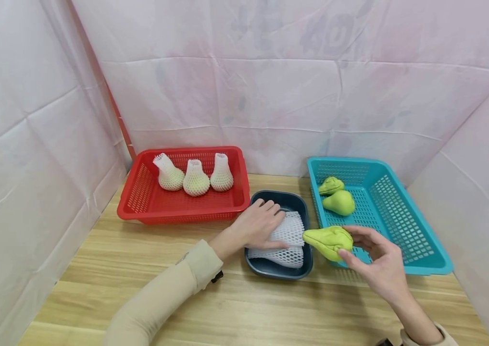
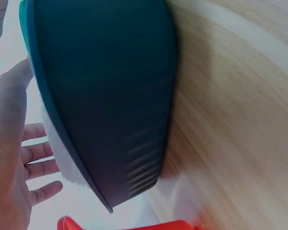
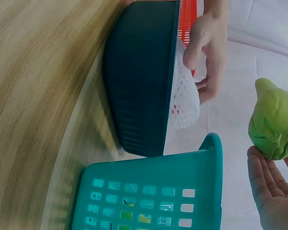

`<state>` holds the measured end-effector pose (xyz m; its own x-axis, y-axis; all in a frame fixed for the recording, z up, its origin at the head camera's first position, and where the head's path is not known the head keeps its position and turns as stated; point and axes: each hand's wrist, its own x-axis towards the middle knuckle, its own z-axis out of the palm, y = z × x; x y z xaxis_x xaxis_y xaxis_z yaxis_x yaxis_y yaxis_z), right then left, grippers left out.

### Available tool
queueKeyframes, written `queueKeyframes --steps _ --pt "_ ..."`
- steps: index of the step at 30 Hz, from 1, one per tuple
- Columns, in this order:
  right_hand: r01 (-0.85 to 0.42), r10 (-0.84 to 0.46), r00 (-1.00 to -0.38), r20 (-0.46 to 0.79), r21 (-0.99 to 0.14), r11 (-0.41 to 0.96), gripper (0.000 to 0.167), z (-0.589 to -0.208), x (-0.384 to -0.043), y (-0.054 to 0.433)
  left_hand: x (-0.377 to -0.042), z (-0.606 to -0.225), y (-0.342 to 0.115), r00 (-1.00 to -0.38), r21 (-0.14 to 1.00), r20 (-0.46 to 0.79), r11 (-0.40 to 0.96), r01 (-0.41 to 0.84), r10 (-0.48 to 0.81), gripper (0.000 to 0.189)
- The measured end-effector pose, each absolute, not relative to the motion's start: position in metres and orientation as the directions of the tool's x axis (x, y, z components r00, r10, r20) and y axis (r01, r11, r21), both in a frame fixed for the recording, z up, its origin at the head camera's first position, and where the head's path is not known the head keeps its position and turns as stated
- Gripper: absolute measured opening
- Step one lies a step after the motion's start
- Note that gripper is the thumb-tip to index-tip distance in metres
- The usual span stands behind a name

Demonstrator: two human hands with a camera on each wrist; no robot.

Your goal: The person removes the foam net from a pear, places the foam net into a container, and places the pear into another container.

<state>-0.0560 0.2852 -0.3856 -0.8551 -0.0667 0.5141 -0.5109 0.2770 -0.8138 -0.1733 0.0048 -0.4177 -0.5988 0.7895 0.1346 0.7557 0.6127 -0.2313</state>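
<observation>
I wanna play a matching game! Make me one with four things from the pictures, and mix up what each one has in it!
Things:
1. red basket
2. dark blue tub
3. teal basket
4. right hand

What each one has:
A. two green fruits inside
B. one held green fruit between thumb and fingers
C. three net-covered fruits inside
D. white foam nets inside

Right pairs: 1-C, 2-D, 3-A, 4-B

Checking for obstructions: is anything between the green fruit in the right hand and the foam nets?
Nothing visible: the green fruit in the right hand is higher than the dark bin's rim. The left hand covers part of the foam nets.
</observation>
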Motion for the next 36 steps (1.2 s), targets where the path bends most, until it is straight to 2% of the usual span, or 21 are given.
queueKeyframes --steps 7,13,20,26,36 --pt "-0.494 -0.08 -0.862 0.5 -0.798 0.344 0.053 -0.38 -0.059 0.288 -0.163 -0.414 -0.014 -0.614 -0.181 0.155 0.634 0.752 0.774 0.086" --pt "-0.482 -0.116 -0.866 0.487 -0.747 0.459 0.052 -0.373 -0.061 0.289 -0.153 -0.411 -0.032 -0.636 -0.138 0.172 0.658 0.741 0.752 0.091" --pt "-0.492 -0.143 -0.859 0.491 -0.716 0.496 0.055 -0.366 -0.066 0.289 -0.143 -0.408 -0.053 -0.646 -0.171 0.22 0.68 0.713 0.731 0.096" --pt "-0.518 -0.202 -0.841 0.502 -0.639 0.569 0.056 -0.358 -0.072 0.29 -0.134 -0.404 -0.067 -0.666 -0.212 0.241 0.708 0.673 0.706 0.101" --pt "-0.559 -0.322 -0.813 0.486 -0.495 0.665 0.062 -0.344 -0.084 0.299 -0.123 -0.404 -0.086 -0.734 -0.163 0.214 0.764 0.624 0.645 0.104"
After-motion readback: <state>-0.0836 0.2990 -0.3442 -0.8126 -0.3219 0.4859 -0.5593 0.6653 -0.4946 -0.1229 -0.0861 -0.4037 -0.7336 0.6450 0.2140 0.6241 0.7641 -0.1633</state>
